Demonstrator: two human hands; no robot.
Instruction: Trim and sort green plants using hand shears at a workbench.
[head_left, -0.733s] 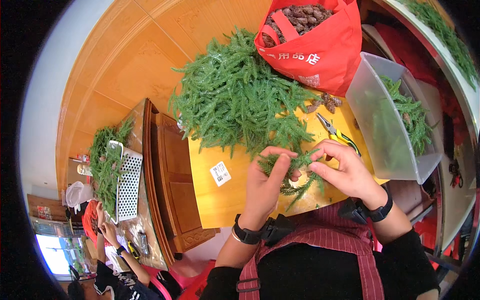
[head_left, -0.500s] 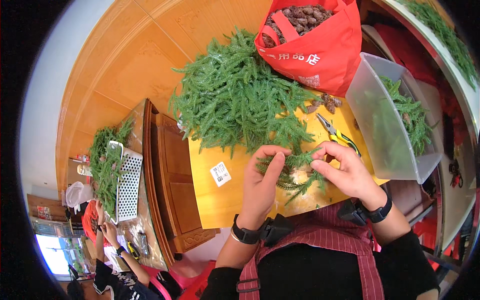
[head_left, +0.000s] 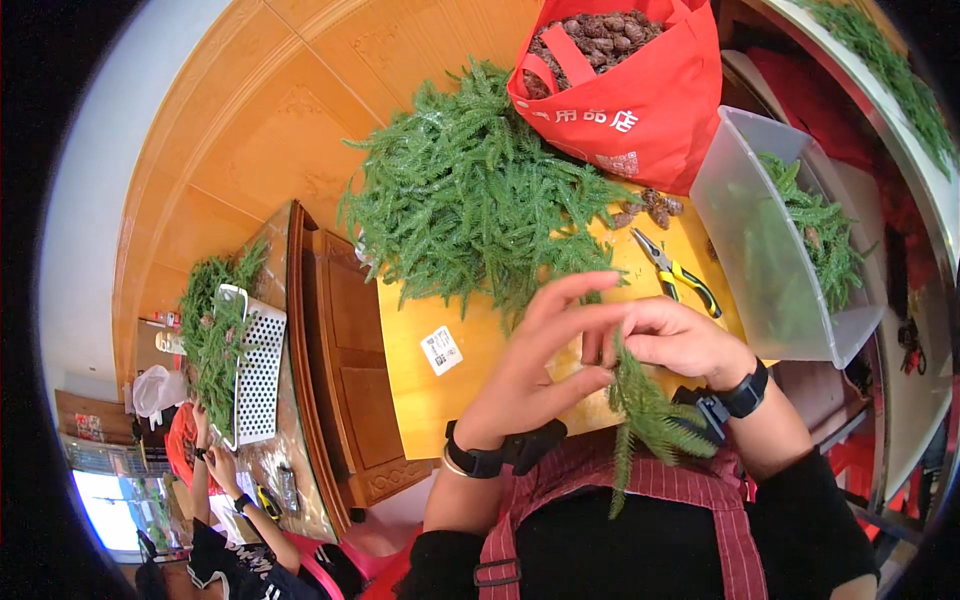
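Note:
A green artificial pine sprig (head_left: 645, 405) hangs downward from my right hand (head_left: 680, 335), whose thumb and fingers pinch its upper end. My left hand (head_left: 555, 345) is right beside it, fingers stretched out and thumb apart, the fingertips meeting those of my right hand. Exactly what the left fingertips touch is hidden. Beyond my hands lies a large heap of similar pine sprigs (head_left: 470, 190) on the yellow tabletop (head_left: 420, 405). Pliers with yellow and black handles (head_left: 675, 270) rest just past my right hand.
A red bag (head_left: 630, 115) full of pine cones stands at the back, with a few loose cones (head_left: 655, 207) before it. At right, a clear plastic bin (head_left: 745, 260) holds more sprigs. A white label (head_left: 441, 350) lies left. Another person (head_left: 245, 530) works beside a white basket (head_left: 262, 370).
The sprig has swung from lying across between both hands to hanging down from my right hand. My left hand has moved right and its fingers have spread.

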